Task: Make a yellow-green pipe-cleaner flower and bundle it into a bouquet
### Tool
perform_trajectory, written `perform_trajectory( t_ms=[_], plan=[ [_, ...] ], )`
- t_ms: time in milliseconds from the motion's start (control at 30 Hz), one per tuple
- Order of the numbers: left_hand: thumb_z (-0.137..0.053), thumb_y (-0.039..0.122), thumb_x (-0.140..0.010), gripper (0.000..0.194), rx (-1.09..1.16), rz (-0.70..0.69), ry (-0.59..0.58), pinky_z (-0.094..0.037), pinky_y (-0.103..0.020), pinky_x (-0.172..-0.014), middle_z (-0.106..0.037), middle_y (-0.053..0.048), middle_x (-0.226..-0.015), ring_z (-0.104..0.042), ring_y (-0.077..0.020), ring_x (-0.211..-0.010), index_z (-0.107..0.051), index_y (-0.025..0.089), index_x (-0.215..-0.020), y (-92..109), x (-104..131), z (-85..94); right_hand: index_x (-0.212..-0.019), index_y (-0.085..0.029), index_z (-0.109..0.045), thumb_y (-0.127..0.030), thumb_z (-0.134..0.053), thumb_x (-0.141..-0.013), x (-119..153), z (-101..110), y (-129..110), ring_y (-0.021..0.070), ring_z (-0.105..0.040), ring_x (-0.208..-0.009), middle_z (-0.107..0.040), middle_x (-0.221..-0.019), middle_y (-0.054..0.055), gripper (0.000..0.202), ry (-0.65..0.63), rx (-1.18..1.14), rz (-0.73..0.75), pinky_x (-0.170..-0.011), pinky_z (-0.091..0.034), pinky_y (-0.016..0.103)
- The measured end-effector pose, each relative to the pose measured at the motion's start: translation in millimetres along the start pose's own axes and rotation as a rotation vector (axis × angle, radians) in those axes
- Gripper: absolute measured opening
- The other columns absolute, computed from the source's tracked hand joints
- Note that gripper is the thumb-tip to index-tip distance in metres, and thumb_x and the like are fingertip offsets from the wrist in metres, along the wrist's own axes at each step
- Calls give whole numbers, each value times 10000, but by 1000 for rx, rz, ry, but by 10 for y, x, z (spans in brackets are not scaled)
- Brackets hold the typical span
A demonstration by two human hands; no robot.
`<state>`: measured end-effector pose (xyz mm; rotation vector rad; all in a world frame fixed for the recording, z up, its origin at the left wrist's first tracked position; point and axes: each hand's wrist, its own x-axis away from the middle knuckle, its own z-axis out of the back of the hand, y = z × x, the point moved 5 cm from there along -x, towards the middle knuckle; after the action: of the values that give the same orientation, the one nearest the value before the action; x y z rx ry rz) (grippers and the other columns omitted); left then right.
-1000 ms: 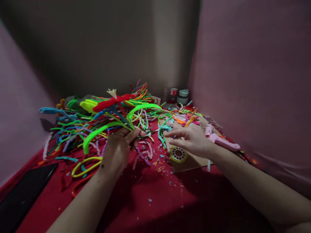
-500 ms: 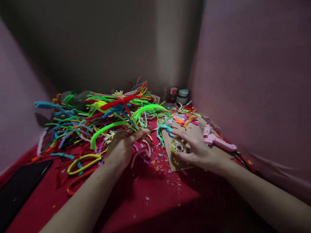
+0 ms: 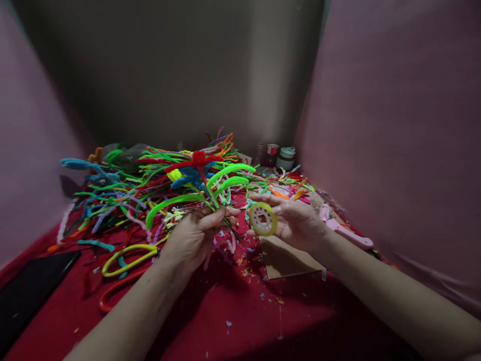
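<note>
My left hand [image 3: 197, 233] pinches the stems of a pipe-cleaner flower bunch [image 3: 199, 173], which has red, blue and yellow blooms and long bright green leaves. The stem ends stick out below the fingers to the right. Close beside them, my right hand [image 3: 296, 220] holds a yellow-rimmed tape roll [image 3: 263, 219] with a pale, perforated centre, its flat side facing me. The roll sits at the fingertips, just right of the stems.
Many coloured pipe cleaners [image 3: 124, 195] heap across the back and left. A cardboard piece [image 3: 291, 258] and a pink glue gun [image 3: 349, 233] lie right. Yellow-handled scissors [image 3: 130, 259] and a black flat object [image 3: 33, 291] are left. A jar [image 3: 285, 158] stands behind.
My right hand has lifted the tape roll off the cardboard and brought it left, near the stems. The flower bunch has turned slightly in my left hand.
</note>
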<state>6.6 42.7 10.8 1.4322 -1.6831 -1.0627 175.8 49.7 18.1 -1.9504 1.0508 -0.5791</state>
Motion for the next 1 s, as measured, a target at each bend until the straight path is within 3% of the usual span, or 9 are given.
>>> perform_trajectory(
  t_ms=[167, 333, 533, 733, 867, 1000],
  plan=[
    [-685, 201, -732, 170, 64, 61, 16, -522, -273, -638, -735, -118, -788, -654, -173, -654, -737, 70, -828, -46, -12, 9, -1026, -167, -597, -166, -502, -674, -103, -5, 52, 200, -610, -894, -654, -1013, 86, 365, -9, -83, -56, -872, -486, 434],
    [-652, 166, -756, 149, 61, 43, 53, -540, -278, -650, -732, -129, -815, -667, -186, -698, -727, 52, -815, -45, -30, 44, -1181, -187, -513, -229, -413, -760, -136, 32, 145, 227, -614, -927, -650, -1073, 104, 434, -23, -189, -140, -821, -487, 472],
    [-564, 115, -807, 152, 70, 123, 70, -558, -299, -605, -714, -123, -779, -666, -185, -658, -702, 58, -833, -82, -17, 44, -1193, -186, -524, -207, -434, -746, -125, 74, 183, 225, -610, -893, -629, -1123, 103, 457, -77, -218, -101, -762, -512, 453],
    [-534, 68, -817, 165, 76, 205, 136, -560, -267, -531, -715, -109, -741, -662, -155, -580, -669, 77, -724, -123, -15, 82, -1121, -210, -614, -164, -538, -694, -77, 15, 152, 184, -605, -918, -642, -1084, 57, 436, -107, -1, 72, -798, -494, 324],
    [-522, 28, -813, 177, 89, 234, 130, -535, -179, -504, -724, -112, -773, -663, -114, -574, -671, 60, -725, -133, -17, 80, -1192, -255, -579, -162, -589, -714, -33, 15, 153, 203, -572, -1033, -624, -1113, 42, 487, -108, 243, 210, -901, -441, 350],
    [-556, 27, -792, 156, 74, 224, 86, -554, -196, -544, -719, -89, -749, -687, -140, -619, -664, 71, -688, -128, -6, 58, -1302, -277, -474, -185, -579, -786, 14, -27, 162, 215, -536, -1100, -572, -1212, 62, 534, -185, 458, 292, -906, -449, 391]
  ],
)
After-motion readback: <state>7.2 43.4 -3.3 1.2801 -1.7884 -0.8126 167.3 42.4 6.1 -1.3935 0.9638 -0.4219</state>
